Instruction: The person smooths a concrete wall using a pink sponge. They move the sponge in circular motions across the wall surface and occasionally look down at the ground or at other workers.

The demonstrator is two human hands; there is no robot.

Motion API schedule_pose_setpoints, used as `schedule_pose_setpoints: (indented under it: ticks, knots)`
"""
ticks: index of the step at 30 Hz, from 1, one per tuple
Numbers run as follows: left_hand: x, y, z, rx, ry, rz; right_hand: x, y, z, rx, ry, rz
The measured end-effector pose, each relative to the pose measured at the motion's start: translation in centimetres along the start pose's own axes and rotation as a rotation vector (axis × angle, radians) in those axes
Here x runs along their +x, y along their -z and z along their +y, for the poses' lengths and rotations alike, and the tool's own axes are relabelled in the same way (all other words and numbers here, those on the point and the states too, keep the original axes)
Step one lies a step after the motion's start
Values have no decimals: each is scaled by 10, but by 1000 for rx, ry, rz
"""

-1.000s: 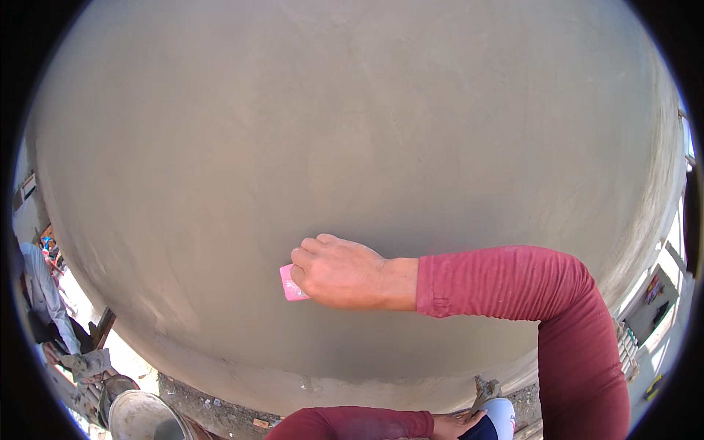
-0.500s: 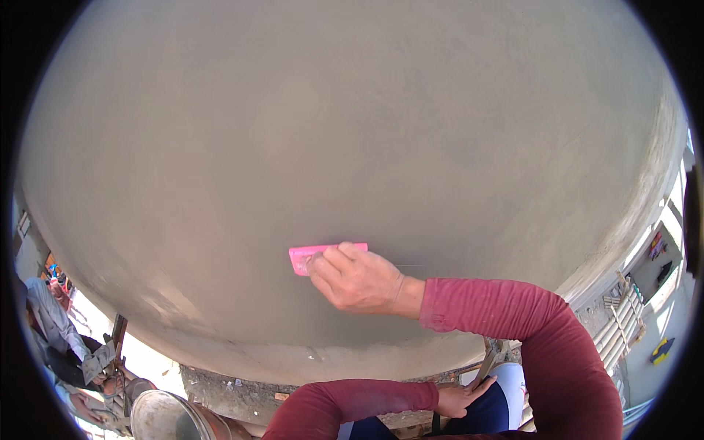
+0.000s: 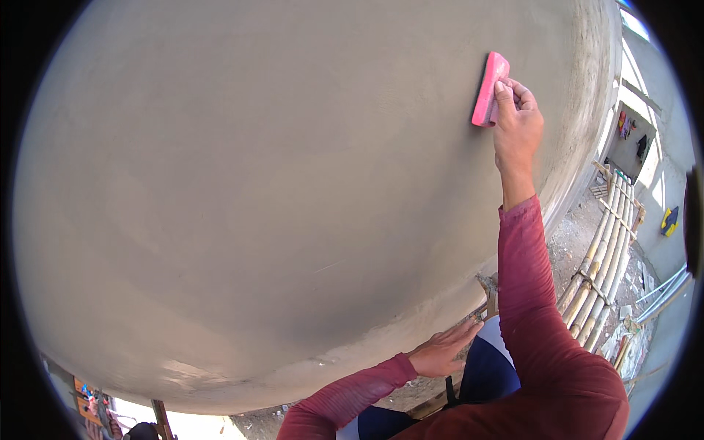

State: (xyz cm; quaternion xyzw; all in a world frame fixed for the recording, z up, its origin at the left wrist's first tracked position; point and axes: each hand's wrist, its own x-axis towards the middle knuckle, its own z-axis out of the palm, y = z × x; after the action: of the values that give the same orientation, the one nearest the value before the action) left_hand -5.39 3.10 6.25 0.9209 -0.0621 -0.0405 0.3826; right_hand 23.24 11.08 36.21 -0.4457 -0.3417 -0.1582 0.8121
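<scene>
My right hand (image 3: 519,130) is closed round a small pink plaster float (image 3: 490,89), a flat rectangular block with a darker edge. It holds the float almost upright against the smooth grey plastered wall (image 3: 293,161), high and toward the right side. What the fingers grip at the back of the float is partly hidden by the hand. Low down by my knee, my left hand (image 3: 442,352) lies with its fingers stretched out, near the wall's bottom edge. Nothing is seen in it. Whether it touches the knee or the wall I cannot tell.
Lashed bamboo poles (image 3: 598,264) run along the right, over rubble-strewn ground. Farther right a yellow and black object (image 3: 669,221) lies by a pale wall. A wooden post (image 3: 163,419) stands at the lower left. The wall's rough edge (image 3: 590,95) curves down the right.
My right hand has carried the float up and to the right, turning it from level to nearly upright. The view has swung right; the bucket at the lower left has left the picture.
</scene>
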Motion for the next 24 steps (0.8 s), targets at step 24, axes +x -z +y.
schedule_pose_setpoints:
  ticks: [24]
  knots:
    - [26,-25,25,3,54,0,-359,-104,-60,-155,1278,-1142]
